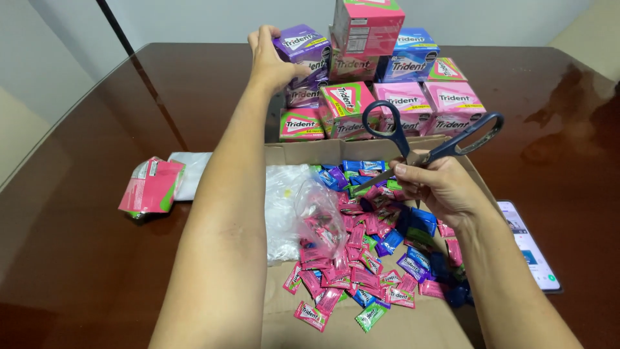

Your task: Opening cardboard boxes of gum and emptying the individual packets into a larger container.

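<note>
At the far side of the dark wooden table [97, 245], the left hand [270, 59] is closed around a purple box [303, 48] at the top left of a stack of pink, green and blue boxes [400, 97]. Nearer the body, the right hand [439, 187] grips blue-handled scissors [426, 139] around the blades, handles pointing up, above a flattened sheet of cardboard [303, 152] strewn with small pink, blue, green and purple packets [368, 252] and a clear plastic bag [294, 207]. Well to the left lies an opened pink box [152, 185] just beside a white bag [190, 174], and a phone [529, 249] rests at the right of the cardboard.
</note>
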